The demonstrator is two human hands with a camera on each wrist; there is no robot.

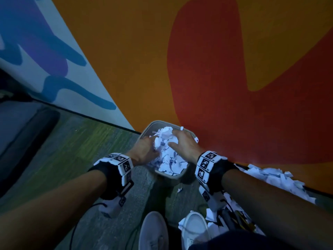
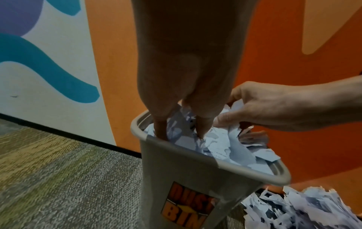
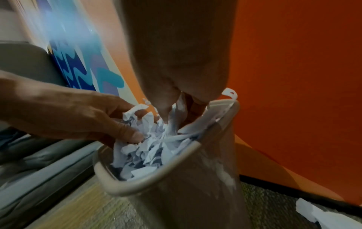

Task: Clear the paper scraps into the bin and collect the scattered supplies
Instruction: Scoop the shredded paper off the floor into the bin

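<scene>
A grey bin point(image 1: 143, 131) with a "DUST BIN" sticker point(image 2: 188, 206) stands on the carpet against the orange wall, filled to the rim with white paper scraps point(image 1: 170, 159). Both hands are at its mouth. My left hand point(image 1: 144, 147) digs its fingers into the heap and grips crumpled paper point(image 3: 137, 119) between thumb and fingers. My right hand point(image 1: 185, 143) curls over the top of the same clump point(image 2: 235, 106), with its thumb under it. One strip point(image 3: 230, 93) hangs over the far rim.
A big pile of torn paper point(image 1: 270, 175) lies on the floor along the wall, right of the bin. Dark, thin supplies point(image 1: 232, 219) lie among scraps by my right white shoe point(image 1: 196, 230). A dark padded seat point(image 1: 21, 134) stands at the left.
</scene>
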